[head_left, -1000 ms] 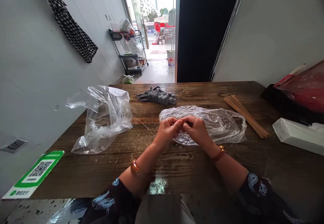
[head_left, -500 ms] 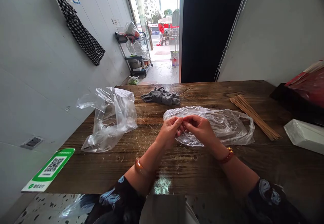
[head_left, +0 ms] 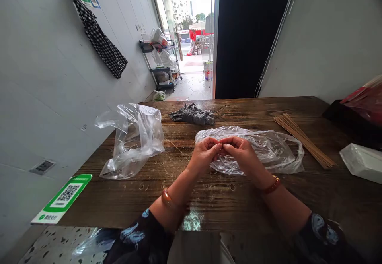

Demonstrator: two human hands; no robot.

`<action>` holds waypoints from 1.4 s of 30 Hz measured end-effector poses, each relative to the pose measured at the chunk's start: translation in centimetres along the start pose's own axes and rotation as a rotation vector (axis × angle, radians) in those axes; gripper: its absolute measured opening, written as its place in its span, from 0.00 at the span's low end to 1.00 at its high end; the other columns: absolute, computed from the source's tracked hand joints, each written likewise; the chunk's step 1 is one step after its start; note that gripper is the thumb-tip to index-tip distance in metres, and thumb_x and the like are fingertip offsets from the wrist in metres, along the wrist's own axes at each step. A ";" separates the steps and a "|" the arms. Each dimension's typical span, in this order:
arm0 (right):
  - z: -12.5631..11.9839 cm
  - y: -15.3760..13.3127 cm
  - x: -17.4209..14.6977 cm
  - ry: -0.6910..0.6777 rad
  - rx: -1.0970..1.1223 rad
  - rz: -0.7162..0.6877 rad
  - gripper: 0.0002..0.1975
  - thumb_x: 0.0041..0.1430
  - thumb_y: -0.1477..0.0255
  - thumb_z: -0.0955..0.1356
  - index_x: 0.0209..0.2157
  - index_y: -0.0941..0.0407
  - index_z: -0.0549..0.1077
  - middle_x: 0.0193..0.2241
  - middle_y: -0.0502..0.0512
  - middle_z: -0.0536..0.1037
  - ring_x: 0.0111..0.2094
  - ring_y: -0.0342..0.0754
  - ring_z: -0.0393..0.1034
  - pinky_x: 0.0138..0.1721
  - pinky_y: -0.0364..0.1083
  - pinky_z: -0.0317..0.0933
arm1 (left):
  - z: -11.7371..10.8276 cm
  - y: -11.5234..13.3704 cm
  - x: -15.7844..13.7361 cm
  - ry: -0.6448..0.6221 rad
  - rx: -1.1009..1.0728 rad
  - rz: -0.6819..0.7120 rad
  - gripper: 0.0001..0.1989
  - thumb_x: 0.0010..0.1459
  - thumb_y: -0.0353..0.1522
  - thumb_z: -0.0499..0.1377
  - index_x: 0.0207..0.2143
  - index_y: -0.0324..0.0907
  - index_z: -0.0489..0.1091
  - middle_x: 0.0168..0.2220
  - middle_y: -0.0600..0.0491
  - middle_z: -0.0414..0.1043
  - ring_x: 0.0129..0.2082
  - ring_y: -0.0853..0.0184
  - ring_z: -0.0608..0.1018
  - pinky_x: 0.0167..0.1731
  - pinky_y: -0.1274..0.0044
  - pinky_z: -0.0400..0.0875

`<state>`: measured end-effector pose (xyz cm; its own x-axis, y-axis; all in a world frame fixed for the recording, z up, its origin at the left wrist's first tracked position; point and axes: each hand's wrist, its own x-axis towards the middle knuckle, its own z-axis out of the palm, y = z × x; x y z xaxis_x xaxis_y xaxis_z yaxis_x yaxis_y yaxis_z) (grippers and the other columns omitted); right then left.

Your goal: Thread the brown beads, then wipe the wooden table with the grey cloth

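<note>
My left hand (head_left: 205,152) and my right hand (head_left: 238,150) meet fingertip to fingertip over the near left part of a clear plastic bag (head_left: 268,148) spread on the dark wooden table (head_left: 143,200). Thumbs and index fingers of both hands are pinched together. Whatever lies between them is too small or hidden to make out. A bundle of thin wooden sticks (head_left: 304,138) lies right of the bag. Left of my hands rests a second, crumpled clear plastic bag (head_left: 146,132).
A grey cloth (head_left: 192,114) lies near the table's far edge. At the right are a white plastic-wrapped pack (head_left: 362,162) and a black container (head_left: 343,121) with red plastic. A green QR-code card (head_left: 64,198) sits at the left edge. Beyond stands a cart (head_left: 162,67) by the doorway.
The thumbs have come closer together and the fingers of both hands have curled in tighter. The whole view has shifted slightly; the bags and sticks lie as before.
</note>
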<state>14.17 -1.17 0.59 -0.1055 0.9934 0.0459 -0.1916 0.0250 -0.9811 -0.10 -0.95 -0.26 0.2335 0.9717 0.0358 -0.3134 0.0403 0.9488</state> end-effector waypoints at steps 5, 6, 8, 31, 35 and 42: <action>-0.1 -0.1 0.0 -0.002 -0.052 -0.007 0.12 0.44 0.63 0.75 0.29 0.56 0.76 0.24 0.51 0.80 0.24 0.45 0.74 0.30 0.47 0.72 | -0.1 -0.3 0.1 0.005 0.089 0.054 0.18 0.48 0.42 0.68 0.30 0.39 0.67 0.19 0.58 0.69 0.16 0.76 0.67 0.17 0.83 0.59; -0.1 -0.1 -0.1 0.001 -0.060 -0.010 0.12 0.44 0.64 0.75 0.29 0.56 0.77 0.24 0.51 0.80 0.24 0.45 0.74 0.30 0.46 0.72 | -0.1 -0.3 0.1 0.008 0.105 0.064 0.18 0.48 0.42 0.68 0.30 0.39 0.67 0.19 0.58 0.69 0.16 0.76 0.68 0.17 0.83 0.59; -0.1 -0.2 -0.1 0.010 -0.072 -0.012 0.11 0.44 0.65 0.75 0.29 0.57 0.77 0.24 0.51 0.80 0.24 0.44 0.74 0.30 0.45 0.71 | -0.1 -0.3 0.1 0.018 0.130 0.077 0.17 0.48 0.41 0.68 0.30 0.39 0.67 0.19 0.57 0.70 0.17 0.75 0.69 0.18 0.82 0.61; -0.2 0.9 0.3 0.044 -0.082 -0.089 0.04 0.44 0.72 0.68 0.26 0.56 0.74 0.20 0.48 0.76 0.21 0.42 0.69 0.26 0.43 0.66 | 0.4 -0.1 -0.4 0.022 0.125 0.096 0.16 0.48 0.41 0.68 0.29 0.40 0.68 0.21 0.56 0.71 0.17 0.75 0.67 0.19 0.81 0.60; 0.0 0.8 0.2 0.005 0.000 -0.061 0.08 0.48 0.67 0.69 0.31 0.56 0.76 0.22 0.48 0.77 0.23 0.42 0.71 0.29 0.45 0.69 | -0.1 0.0 0.0 -0.016 -0.070 0.005 0.18 0.49 0.42 0.68 0.30 0.38 0.68 0.21 0.58 0.68 0.15 0.79 0.64 0.17 0.83 0.55; -0.5 0.6 0.1 -0.039 -0.220 -0.193 0.14 0.52 0.63 0.73 0.40 0.54 0.79 0.31 0.52 0.79 0.28 0.45 0.72 0.30 0.44 0.69 | -0.5 0.0 0.1 -0.091 -0.126 -0.036 0.19 0.50 0.45 0.67 0.31 0.38 0.69 0.20 0.59 0.67 0.15 0.80 0.64 0.16 0.84 0.51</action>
<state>14.54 -0.98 -0.11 -0.1257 0.9630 0.2384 0.0037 0.2408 -0.9706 -0.52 -0.72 -0.38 0.3274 0.9442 0.0358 -0.4146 0.1095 0.9034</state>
